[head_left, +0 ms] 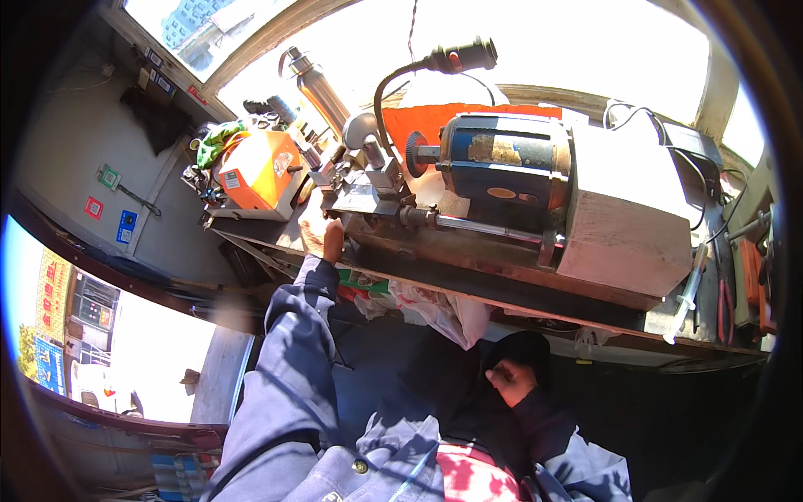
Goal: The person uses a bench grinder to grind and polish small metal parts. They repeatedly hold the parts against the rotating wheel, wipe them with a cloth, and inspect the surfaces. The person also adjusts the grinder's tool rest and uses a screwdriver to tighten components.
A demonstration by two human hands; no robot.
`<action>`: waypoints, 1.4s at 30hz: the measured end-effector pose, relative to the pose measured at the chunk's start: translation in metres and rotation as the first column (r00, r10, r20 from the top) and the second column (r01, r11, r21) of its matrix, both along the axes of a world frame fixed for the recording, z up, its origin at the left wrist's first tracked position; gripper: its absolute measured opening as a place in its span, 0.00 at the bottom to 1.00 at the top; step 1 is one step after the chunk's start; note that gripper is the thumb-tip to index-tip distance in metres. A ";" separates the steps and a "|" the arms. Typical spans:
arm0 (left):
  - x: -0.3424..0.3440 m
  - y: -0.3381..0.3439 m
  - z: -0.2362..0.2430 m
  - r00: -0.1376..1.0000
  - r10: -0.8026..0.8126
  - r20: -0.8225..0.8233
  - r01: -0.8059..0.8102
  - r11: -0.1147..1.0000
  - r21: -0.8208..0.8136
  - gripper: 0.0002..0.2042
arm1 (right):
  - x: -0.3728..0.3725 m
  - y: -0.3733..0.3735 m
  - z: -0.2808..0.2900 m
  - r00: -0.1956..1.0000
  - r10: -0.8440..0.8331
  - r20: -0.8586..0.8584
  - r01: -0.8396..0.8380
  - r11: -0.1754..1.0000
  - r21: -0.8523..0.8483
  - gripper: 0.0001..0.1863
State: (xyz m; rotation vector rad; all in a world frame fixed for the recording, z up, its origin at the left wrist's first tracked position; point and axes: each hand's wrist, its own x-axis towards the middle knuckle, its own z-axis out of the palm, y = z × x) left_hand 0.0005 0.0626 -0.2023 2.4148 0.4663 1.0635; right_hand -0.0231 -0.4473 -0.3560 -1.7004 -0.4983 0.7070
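Observation:
A motor-driven key-cutting machine stands on the bench: a blue motor [504, 159], a dark toothed wheel [415, 154] on its shaft, and a metal carriage [368, 194] with clamps left of it. My left hand [323, 236] is at the front left of the carriage, its fingers curled against the machine's lower edge. What they grip is hidden. A steel guide rod [485, 227] runs right from the carriage below the motor. My right hand [512, 381] rests on my dark-clothed leg below the bench, fingers curled in, with nothing visible in it.
An orange machine [261, 170] stands left of the carriage, a steel bottle [322, 96] behind. A flexible-neck lamp [456, 57] arches over the carriage. At right are a pale box-like housing [623, 243], a syringe [687, 299] and red-handled pliers [725, 311]. Plastic bags [443, 309] hang below the bench edge.

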 end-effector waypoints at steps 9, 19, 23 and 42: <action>-0.009 -0.064 0.062 1.000 0.004 0.025 -0.003 0.999 -0.051 0.31 | 0.005 0.028 0.210 0.942 0.125 0.312 -0.169 0.979 0.117 0.10; -0.013 -0.076 0.080 1.000 0.017 -0.009 -0.019 0.987 -0.162 0.12 | 0.055 0.155 0.416 0.431 0.075 0.899 -0.114 0.993 -0.028 0.11; -0.016 -0.070 0.077 0.995 -0.067 0.073 0.082 0.969 -0.233 0.10 | 0.096 0.233 0.422 0.391 0.139 0.910 -0.008 0.989 -0.147 0.17; -0.021 -0.061 0.068 0.955 -0.146 0.257 0.193 0.967 -0.166 0.09 | 0.151 0.307 0.436 0.628 0.402 0.666 -0.060 0.878 -0.474 0.16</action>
